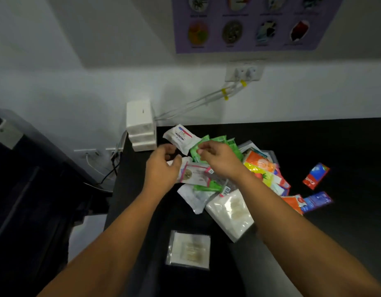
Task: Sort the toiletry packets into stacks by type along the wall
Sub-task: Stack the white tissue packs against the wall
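Head camera: a person sorts toiletry packets on a black table [313, 142], where a white stack [142, 133] of three like packs stands against the wall at the far left corner, apparently the first type set in place. Just right of the white stack and nearer the camera, the left hand [164, 166] hovers over the edge of the heap with fingers loosely curled; blur and the curl make it impossible to tell whether it grips anything. Touching the white stack's right side lies a white labelled packet [181, 136]. Nearer the camera from there, a pink-edged packet [195, 174] rests on top of the heap, and nearer again a clear flat packet [190, 248] lies alone. Further right of the white stack, the right hand [219, 159] pinches the edge of a green packet [193, 154] between thumb and fingertips, seemingly to draw it free of the other green sachets [219, 139] fanned behind it, likely the next type bound for the wall. A big white soft pack [230, 211] sits below that hand, nearer the camera than the white stack. Well right of the white stack, orange packets [260, 163] overlap in the unsorted heap, while a red carton [316, 175] and a blue packet [318, 200] lie apart from it. Most of the sorting looks yet to be done
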Available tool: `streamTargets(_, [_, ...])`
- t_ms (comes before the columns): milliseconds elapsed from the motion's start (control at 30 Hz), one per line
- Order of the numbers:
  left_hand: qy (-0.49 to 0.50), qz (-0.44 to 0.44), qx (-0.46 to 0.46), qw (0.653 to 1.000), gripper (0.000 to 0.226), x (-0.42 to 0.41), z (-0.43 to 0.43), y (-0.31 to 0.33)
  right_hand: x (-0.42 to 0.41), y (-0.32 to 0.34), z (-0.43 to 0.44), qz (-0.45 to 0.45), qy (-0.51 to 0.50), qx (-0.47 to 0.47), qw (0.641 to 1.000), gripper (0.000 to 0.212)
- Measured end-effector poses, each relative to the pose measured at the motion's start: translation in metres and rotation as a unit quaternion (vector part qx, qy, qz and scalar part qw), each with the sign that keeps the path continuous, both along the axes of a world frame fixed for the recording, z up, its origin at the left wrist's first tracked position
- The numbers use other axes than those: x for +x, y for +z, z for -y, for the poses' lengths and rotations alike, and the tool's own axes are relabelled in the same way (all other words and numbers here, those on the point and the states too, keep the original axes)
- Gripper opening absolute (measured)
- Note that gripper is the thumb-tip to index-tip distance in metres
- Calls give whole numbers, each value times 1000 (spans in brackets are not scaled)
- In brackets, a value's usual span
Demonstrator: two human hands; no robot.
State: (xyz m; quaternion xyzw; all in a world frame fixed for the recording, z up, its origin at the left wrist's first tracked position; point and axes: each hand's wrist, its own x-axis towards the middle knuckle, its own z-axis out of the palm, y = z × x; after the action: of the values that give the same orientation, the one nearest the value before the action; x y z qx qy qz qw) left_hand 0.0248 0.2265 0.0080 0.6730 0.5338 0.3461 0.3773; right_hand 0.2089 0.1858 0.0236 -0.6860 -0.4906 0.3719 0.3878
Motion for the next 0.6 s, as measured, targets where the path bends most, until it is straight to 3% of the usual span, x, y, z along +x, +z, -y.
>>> streamTargets(100, [-48, -7, -49, 998, 18, 18, 43, -20, 16, -7, 54, -31, -16, 5, 999, 22])
streamTargets(233, [-78, -84, -101, 988, 32, 35, 87, -39, 37, -31, 119, 12, -57, 1, 998, 7])
streamTargets(367, [-111, -153, -119, 975, 45, 47, 115, -47, 54, -49, 170, 31, -13, -86, 996, 35])
streamTargets(500, [-130, -219, -98, 962, 50, 54, 133, -45, 63, -63, 193, 135, 68, -218, 964, 38])
streamTargets(600, [-127, -256, -100, 953, 59, 43, 122, -90, 64, -72, 199, 143, 59, -242, 958, 38])
